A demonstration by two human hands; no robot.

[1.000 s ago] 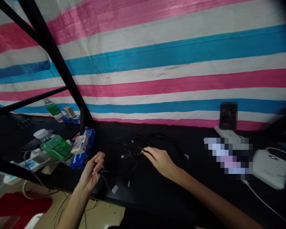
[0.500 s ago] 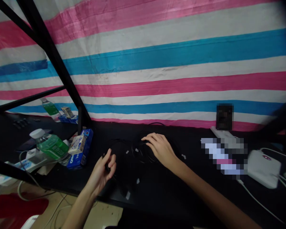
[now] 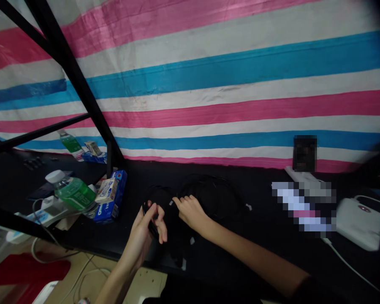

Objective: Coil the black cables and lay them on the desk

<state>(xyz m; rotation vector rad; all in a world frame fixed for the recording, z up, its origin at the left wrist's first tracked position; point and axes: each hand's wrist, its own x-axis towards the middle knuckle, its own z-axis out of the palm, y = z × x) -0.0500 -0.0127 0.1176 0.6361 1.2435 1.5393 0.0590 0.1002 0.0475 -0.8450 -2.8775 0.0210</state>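
My left hand [image 3: 145, 230] is closed around black cable [image 3: 153, 230], its thumb on top and its fingers curled. To its right, my right hand [image 3: 193, 214] hangs low over the black tabletop with bent fingers, the index finger and thumb close together. What they pinch is too dark to make out. Behind and right of that hand lies a loose coil of black cable [image 3: 221, 179], hard to tell from the dark surface. Small white tags show around the hands, one [image 3: 171, 203] by my right fingertips and another [image 3: 192, 240] below them.
A bottle of green liquid [image 3: 74, 192], a blue box [image 3: 118, 198] with a small carton [image 3: 107, 190] on it, and a power strip [image 3: 39, 217] are on the left. On the right sits a white device [image 3: 361, 223] with cords. A black frame post [image 3: 82, 90] rises at left.
My right hand has moved left and down from the coil, toward my left hand, and its fingers have curled in. My left hand has shifted slightly right and lower.
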